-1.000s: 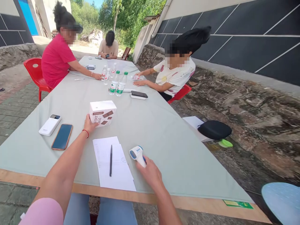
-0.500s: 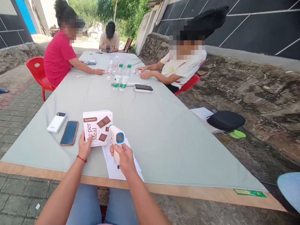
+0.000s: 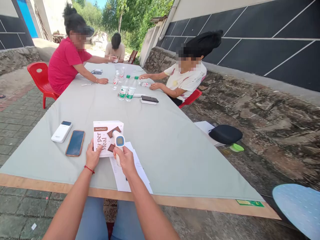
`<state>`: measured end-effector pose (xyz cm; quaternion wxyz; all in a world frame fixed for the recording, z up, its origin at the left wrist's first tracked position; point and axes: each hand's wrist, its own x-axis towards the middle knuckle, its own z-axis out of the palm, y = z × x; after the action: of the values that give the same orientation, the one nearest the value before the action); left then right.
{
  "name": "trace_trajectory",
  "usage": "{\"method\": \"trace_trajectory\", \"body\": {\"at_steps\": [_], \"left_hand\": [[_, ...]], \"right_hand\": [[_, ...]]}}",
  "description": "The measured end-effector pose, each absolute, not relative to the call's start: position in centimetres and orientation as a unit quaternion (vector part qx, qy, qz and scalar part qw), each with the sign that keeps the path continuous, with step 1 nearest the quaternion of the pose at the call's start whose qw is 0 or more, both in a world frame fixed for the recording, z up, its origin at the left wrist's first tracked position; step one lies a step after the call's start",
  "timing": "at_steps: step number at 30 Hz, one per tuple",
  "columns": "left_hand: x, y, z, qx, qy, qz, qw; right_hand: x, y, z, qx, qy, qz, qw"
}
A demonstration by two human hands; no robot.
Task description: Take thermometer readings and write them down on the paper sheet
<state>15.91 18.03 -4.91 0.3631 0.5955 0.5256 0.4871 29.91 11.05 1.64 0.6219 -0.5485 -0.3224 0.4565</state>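
Note:
My left hand [image 3: 94,153] grips the lower left side of a white and brown meal box [image 3: 103,141], thumb across its printed front. The box is tilted up over the table with its front towards me. In my right hand [image 3: 125,160] is a white infrared thermometer [image 3: 120,141] with a blue-rimmed screen. My fingers wrap round its handle, and its head points at the right part of the box front, very close to it. Whether they touch I cannot tell. Under my right hand lie printed paper sheets [image 3: 140,170]. A phone [image 3: 75,143] and a white power bank [image 3: 62,131] lie left of the box.
Two green-capped water bottles [image 3: 127,88] stand mid-table on the grey-green cloth [image 3: 175,160]. Right of them a dark phone [image 3: 149,99] lies on a white case. A person in pink [image 3: 66,63], one in white [image 3: 186,80] and one at the far end [image 3: 115,48] sit around the table.
The thermometer has moved left and over the box front. The box has shifted slightly right. The person in pink now reaches an arm towards the far end. The view has turned a little.

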Motion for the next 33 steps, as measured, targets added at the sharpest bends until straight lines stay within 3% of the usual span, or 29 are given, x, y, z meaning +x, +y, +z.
{"method": "trace_trajectory", "body": {"at_steps": [24, 33], "left_hand": [[15.9, 18.1, -4.2, 0.596, 0.484, 0.507, 0.391], [13.1, 19.6, 0.0, 0.629, 0.475, 0.378, 0.487]], "right_hand": [[30.3, 8.2, 3.9, -0.496, -0.335, 0.498, 0.628], [33.4, 1.7, 6.3, -0.479, -0.354, 0.469, 0.653]]}}
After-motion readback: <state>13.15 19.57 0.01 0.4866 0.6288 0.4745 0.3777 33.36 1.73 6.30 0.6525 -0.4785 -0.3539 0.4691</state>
